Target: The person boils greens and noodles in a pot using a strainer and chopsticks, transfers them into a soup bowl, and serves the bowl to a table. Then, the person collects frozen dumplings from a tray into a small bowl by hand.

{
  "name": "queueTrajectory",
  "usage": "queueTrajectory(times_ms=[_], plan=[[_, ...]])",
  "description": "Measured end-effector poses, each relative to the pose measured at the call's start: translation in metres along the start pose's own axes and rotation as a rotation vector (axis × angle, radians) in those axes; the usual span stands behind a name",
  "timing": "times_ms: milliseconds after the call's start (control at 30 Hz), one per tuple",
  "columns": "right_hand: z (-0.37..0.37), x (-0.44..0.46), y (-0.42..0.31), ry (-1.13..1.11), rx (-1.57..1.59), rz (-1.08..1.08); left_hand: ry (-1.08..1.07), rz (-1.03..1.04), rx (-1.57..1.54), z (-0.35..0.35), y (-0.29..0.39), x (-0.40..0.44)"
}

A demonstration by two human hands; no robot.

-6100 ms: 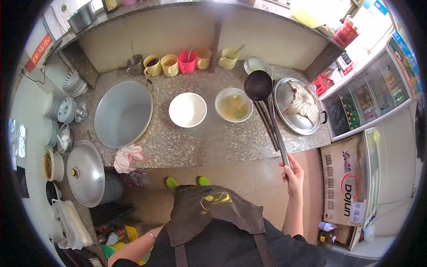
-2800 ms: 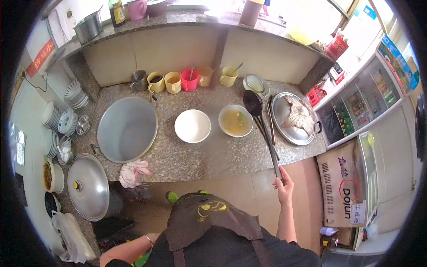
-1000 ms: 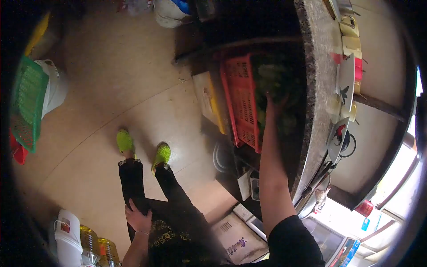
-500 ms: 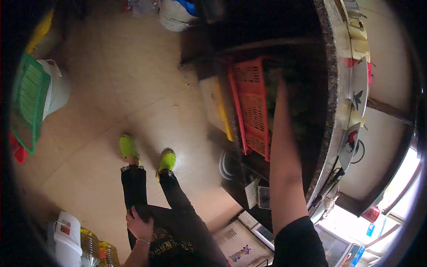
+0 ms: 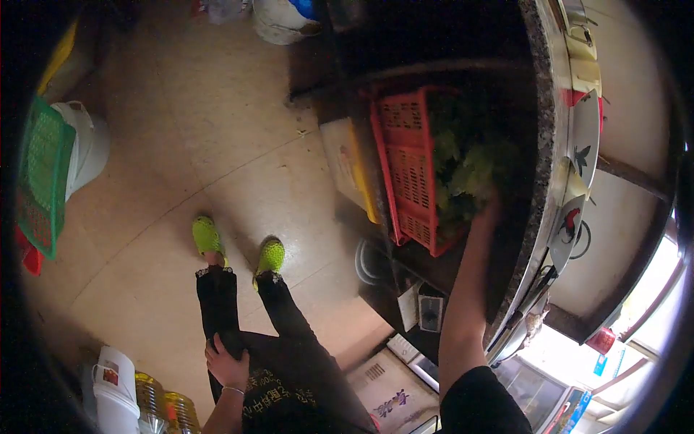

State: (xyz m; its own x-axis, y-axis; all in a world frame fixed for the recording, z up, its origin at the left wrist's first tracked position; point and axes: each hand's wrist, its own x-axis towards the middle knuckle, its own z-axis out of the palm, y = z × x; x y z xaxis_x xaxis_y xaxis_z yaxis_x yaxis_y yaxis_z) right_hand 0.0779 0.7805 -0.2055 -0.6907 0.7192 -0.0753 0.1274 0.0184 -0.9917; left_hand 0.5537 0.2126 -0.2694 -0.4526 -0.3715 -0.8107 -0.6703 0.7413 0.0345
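My right arm reaches into a dark shelf under the counter. My right hand (image 5: 490, 210) is at a heap of leafy greens (image 5: 466, 166), its fingers hidden by the leaves and shadow, so I cannot make out its grip. The greens lie in and over a red plastic basket (image 5: 410, 170) with slotted sides. My left hand (image 5: 228, 365) rests on my dark-trousered leg by the knee, fingers spread and holding nothing.
The stone-edged counter (image 5: 543, 145) carries bowls along the right. A white board with a yellow edge (image 5: 350, 170) stands beside the basket. At the left are a green basket (image 5: 45, 173) and white bucket (image 5: 90, 148); oil bottles (image 5: 150, 398) stand lower left.
My right hand has drawn back toward me and moved slightly right within the shelf. More of the greens now show, brighter than before. My left hand stays on my leg.
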Motion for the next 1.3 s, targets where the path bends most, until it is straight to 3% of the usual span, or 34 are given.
queueTrajectory(times_ms=[67,133,167,233,333,600,667,733,767,800,867,933,1000,1067,1100,1133,1200,1233,1300], plan=[[-0.018,0.015,0.008,-0.2,0.09,0.022,0.013,0.021,-0.003,-0.01,0.007,0.0],[-0.022,0.028,0.003,-0.942,0.267,0.044,0.02,0.024,-0.005,-0.011,0.007,0.0],[-0.02,0.033,0.01,-0.611,0.198,0.03,0.027,0.026,-0.011,-0.011,0.008,0.0],[0.052,-0.026,-0.011,0.088,0.022,0.077,0.037,0.045,-0.027,-0.008,0.005,0.001],[0.063,-0.057,-0.032,-0.071,0.145,0.103,0.04,0.058,-0.038,-0.01,0.007,0.002],[0.089,-0.103,-0.06,-0.2,0.426,0.341,0.04,0.051,0.023,0.0,0.002,0.008],[0.092,-0.115,-0.06,-0.24,0.457,0.381,0.033,0.18,-0.305,0.018,-0.016,0.017],[0.093,-0.134,-0.06,-0.287,0.499,0.447,0.056,0.146,-0.13,-0.002,0.009,0.01],[0.092,-0.15,-0.057,-0.308,0.52,0.484,0.082,0.111,0.034,-0.014,0.016,0.005],[0.09,-0.169,-0.057,-0.329,0.546,0.529,0.055,0.205,-0.323,0.02,-0.015,0.018],[0.083,-0.223,-0.054,-0.369,0.6,0.647,0.108,0.194,0.016,-0.029,0.02,0.001],[0.079,-0.288,-0.059,-0.409,0.666,0.778,-0.003,0.171,-0.2,-0.035,0.011,-0.001],[0.082,-0.351,-0.081,-0.418,0.697,0.899,-0.014,0.289,-0.273,-0.026,-0.015,-0.001],[0.093,-0.395,-0.131,-0.407,0.633,1.021,-0.11,0.231,-0.263,-0.054,-0.025,-0.018],[0.094,-0.41,-0.155,-0.444,0.676,1.064,-0.039,0.251,-0.343,-0.054,-0.038,-0.022],[0.088,-0.421,-0.179,-0.433,0.711,1.049,-0.025,0.274,-0.317,-0.064,-0.048,-0.027],[0.069,-0.431,-0.224,-0.236,0.476,1.079,-0.247,0.092,-0.534,-0.088,-0.051,-0.025],[0.054,-0.428,-0.246,-0.203,0.523,1.081,-0.128,0.105,-0.517,-0.101,-0.046,-0.03],[0.021,-0.417,-0.282,-0.173,0.536,0.9,-0.256,0.169,-0.381,-0.143,-0.026,-0.031]])
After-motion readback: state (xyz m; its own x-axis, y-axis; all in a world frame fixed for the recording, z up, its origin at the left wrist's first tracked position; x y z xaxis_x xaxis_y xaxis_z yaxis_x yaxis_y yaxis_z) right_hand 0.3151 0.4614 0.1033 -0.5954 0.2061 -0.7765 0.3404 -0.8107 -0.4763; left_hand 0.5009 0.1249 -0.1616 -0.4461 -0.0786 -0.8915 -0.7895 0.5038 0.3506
